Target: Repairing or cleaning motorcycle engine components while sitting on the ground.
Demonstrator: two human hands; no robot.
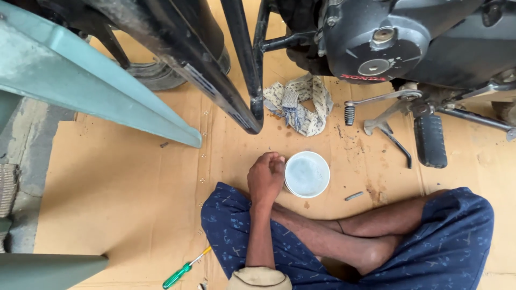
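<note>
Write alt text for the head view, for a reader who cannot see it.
A person sits cross-legged on cardboard beside a motorcycle, left hand resting closed against a white bowl; the right hand is out of view. A rag lies near the frame, a green screwdriver by the knee.

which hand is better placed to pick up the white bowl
Left, probably. The left hand already rests against the rim of the white bowl on the cardboard. The right hand is out of view.
</note>
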